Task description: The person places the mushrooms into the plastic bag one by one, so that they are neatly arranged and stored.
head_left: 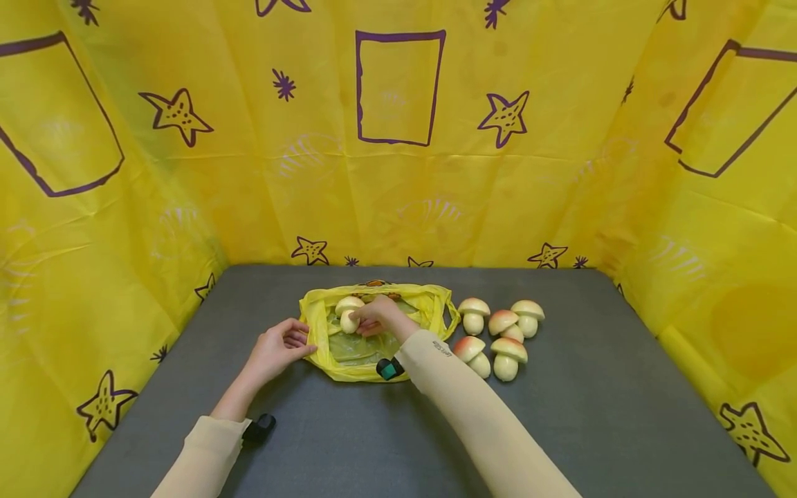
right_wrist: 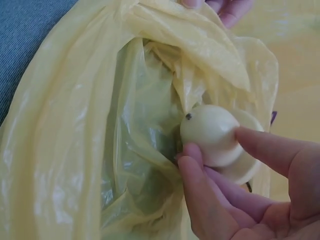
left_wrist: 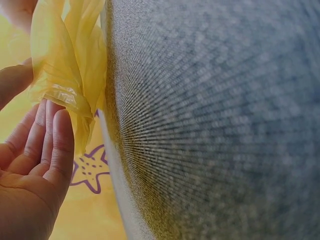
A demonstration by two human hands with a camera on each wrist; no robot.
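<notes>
A yellow plastic bag [head_left: 320, 353] lies on the table with its mouth spread wide. My right hand [head_left: 381, 315] reaches over the mouth and pinches a toy mushroom [head_left: 349, 304] by its pale stem, thumb on one side and fingers on the other. In the right wrist view the rounded stem end of this mushroom [right_wrist: 210, 135] faces the camera, its cap partly hidden behind. At the bag's left side, my left hand [head_left: 280, 346] holds the rim between thumb and fingers. The left wrist view shows the fingertips against the folded bag edge [left_wrist: 65, 95].
Right of the bag stand and lean several more toy mushrooms [head_left: 507, 358] with pale stems and reddish caps, one partly behind my right sleeve [head_left: 461, 387]. The grey table [head_left: 336, 443] is enclosed by yellow patterned cloth [head_left: 398, 200] at the back and both sides.
</notes>
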